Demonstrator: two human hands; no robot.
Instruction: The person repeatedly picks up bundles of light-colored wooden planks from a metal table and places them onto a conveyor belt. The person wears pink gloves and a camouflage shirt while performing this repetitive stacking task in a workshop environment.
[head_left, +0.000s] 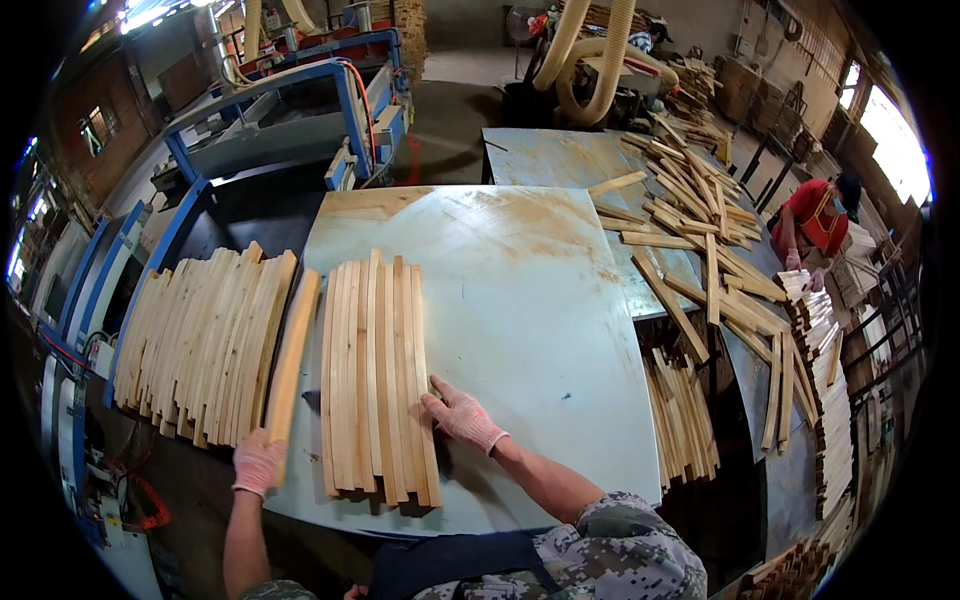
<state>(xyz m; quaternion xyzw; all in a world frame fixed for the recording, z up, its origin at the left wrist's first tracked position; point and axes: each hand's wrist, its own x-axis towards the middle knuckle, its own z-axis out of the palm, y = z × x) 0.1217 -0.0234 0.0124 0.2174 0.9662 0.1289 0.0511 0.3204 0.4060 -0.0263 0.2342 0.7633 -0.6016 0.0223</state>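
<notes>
My left hand [259, 461], in a pinkish knit glove, is closed around the lower end of a wooden strip [296, 345]. That strip is tilted, in the gap between two rows of strips. On the pale table, a row of wooden strips [375, 380] lies side by side with uneven ends. My right hand [464, 416], gloved the same way, touches the right edge of this row with its thumb and finger apart. To the left, a wider row of wooden strips [205, 340] lies on the dark bed of a blue-framed machine.
The pale table [520, 300] extends right of my right hand. Beyond it lies a loose heap of strips [700, 220] on another table. Stacked strips [682, 415] sit lower, beside the right edge. A blue-framed machine [350, 110] stands behind. A person in red [815, 220] works at far right.
</notes>
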